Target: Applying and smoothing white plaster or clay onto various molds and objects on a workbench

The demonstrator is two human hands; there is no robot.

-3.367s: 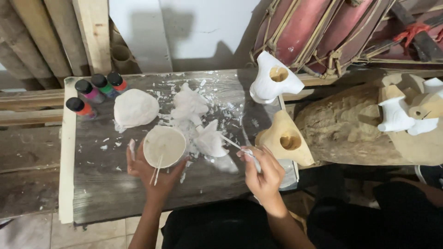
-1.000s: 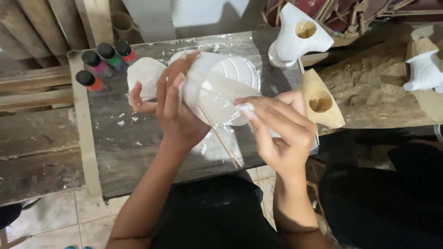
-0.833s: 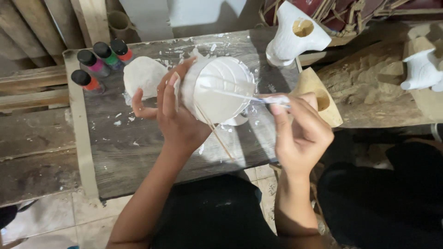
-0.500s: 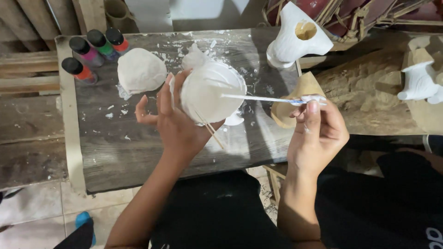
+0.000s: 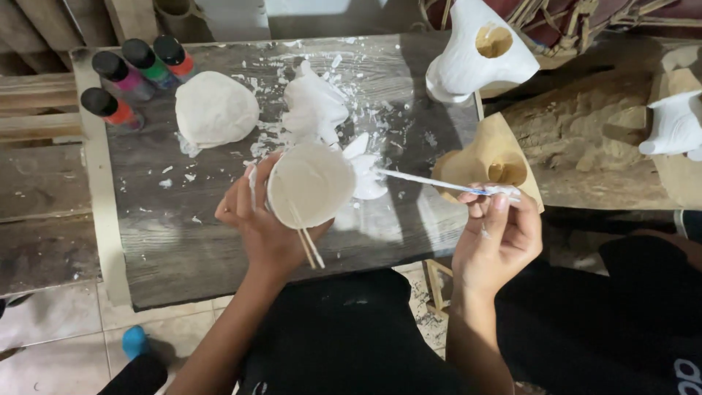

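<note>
Over table (image 5: 183, 241), mask (image 5: 311, 184) in left grip (image 5: 263, 227)

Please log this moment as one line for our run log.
left hand: holds white round piece on sticks | right hand: holds paintbrush, tip near piece | table: paint bottles, white lump

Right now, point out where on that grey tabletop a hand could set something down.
Free: the near-left stretch of the table, between the white lump, the left hand and the front edge. Crowded: the paint bottles at the far-left corner, and the centre, with white pieces and splatter beside the paint cup. The right hand hangs off the right edge with the brush.
</note>
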